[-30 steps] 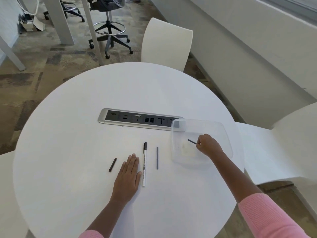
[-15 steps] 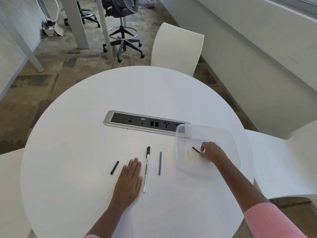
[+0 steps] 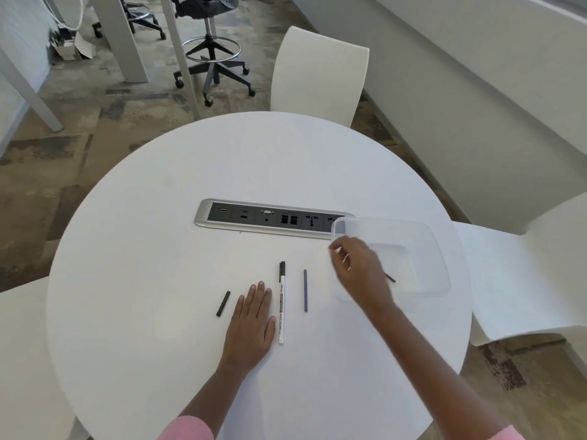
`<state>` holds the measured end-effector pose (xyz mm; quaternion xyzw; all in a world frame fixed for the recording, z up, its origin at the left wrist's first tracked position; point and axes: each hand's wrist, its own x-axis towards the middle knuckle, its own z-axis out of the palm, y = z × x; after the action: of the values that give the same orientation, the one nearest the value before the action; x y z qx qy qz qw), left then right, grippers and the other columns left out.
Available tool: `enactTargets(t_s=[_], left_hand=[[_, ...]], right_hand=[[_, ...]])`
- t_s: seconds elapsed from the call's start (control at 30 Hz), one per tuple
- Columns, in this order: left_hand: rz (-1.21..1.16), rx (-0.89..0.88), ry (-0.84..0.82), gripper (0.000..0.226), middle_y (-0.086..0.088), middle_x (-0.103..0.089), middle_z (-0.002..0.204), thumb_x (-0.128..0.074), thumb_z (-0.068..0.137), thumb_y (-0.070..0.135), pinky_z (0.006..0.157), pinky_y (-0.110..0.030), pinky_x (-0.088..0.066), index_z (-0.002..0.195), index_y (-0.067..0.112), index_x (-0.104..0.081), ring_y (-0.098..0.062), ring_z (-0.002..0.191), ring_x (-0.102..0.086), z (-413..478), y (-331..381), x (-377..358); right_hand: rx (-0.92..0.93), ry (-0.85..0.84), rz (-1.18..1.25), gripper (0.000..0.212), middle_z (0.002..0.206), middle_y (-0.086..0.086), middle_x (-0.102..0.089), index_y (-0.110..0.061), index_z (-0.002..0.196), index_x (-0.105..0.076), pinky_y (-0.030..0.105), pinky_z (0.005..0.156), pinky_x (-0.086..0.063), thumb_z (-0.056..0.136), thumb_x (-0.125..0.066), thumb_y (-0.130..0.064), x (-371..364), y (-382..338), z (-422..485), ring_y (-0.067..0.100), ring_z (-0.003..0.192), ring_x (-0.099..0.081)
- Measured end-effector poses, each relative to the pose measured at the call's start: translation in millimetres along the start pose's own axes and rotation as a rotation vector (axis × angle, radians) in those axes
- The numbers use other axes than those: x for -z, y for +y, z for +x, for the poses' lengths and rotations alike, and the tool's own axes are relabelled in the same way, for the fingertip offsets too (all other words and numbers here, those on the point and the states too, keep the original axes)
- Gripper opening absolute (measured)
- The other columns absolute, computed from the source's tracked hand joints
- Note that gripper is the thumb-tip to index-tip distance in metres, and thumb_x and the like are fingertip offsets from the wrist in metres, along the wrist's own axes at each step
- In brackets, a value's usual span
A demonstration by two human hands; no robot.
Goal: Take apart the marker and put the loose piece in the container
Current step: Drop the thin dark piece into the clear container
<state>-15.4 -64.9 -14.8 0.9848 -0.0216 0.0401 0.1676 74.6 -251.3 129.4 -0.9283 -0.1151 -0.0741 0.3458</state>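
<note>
One marker (image 3: 281, 308) lengthwise, black end away.

1. Your right hand (image 3: 359, 271) has let go of the small dark piece (image 3: 391, 278). A second ago its fingertips pinched that piece inside the container (image 3: 440, 249).
2. The piece now lies on the container's floor, right of centre in the frame, one end hidden behind your hand.
3. Your right hand has drawn back toward frame left. It is now over the container's left rim, fingers loosely curled and empty, slightly blurred.
4. Your head has moved. The table (image 3: 158, 249) sits lower in the frame, with more floor (image 3: 95, 128) showing above it.
</note>
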Motion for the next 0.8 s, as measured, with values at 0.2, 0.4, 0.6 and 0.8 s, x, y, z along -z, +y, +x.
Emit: enactTargets(t_s=[0.2, 0.4, 0.6, 0.8], left_hand=[[-0.008, -0.066, -0.027, 0.052, -0.017, -0.052, 0.136, -0.008, 0.098, 0.031, 0.113, -0.028, -0.007, 0.131, 0.004, -0.039, -0.024, 0.13, -0.032, 5.4, -4.5, 9.9], [-0.004, -0.086, -0.053, 0.052, -0.016, -0.052, 0.136, -0.006, 0.098, 0.029, 0.113, -0.028, -0.005, 0.131, 0.005, -0.037, -0.023, 0.13, -0.031, 8.6, -11.8, 23.4], [-0.035, -0.091, -0.047, 0.054, -0.014, -0.055, 0.134, -0.007, 0.098, 0.029, 0.112, -0.028, -0.012, 0.13, 0.006, -0.043, -0.024, 0.13, -0.036, 8.7, -23.9, 30.9], [-0.233, -0.054, 0.001, 0.044, -0.009, -0.06, 0.129, -0.035, 0.089, 0.021, 0.095, -0.035, -0.047, 0.123, 0.005, -0.059, -0.027, 0.128, -0.049, 13.5, -19.5, 47.7]], right_hand=[[-0.161, -0.254, -0.015, 0.012, 0.094, 0.013, -0.062, -0.008, 0.093, -0.058, 0.033, 0.073, -0.045, 0.088, -0.048, -0.015, -67.6, -13.2, -46.1, 0.025, 0.078, -0.059], [-0.319, -0.327, -0.053, 0.021, 0.106, 0.014, -0.058, -0.007, 0.104, -0.051, 0.037, 0.08, -0.046, 0.088, -0.051, -0.019, -102.3, -23.0, -69.4, 0.029, 0.095, -0.058], [-0.395, -0.286, -0.07, 0.019, 0.105, 0.013, -0.055, -0.006, 0.105, -0.047, 0.036, 0.075, -0.045, 0.086, -0.048, -0.01, -113.5, -31.8, -75.3, 0.031, 0.092, -0.056], [-0.524, -0.193, 0.139, 0.013, 0.09, 0.007, -0.059, -0.014, 0.094, -0.051, 0.024, 0.066, -0.039, 0.082, -0.052, -0.01, -115.6, -41.2, -72.7, 0.017, 0.073, -0.053]])
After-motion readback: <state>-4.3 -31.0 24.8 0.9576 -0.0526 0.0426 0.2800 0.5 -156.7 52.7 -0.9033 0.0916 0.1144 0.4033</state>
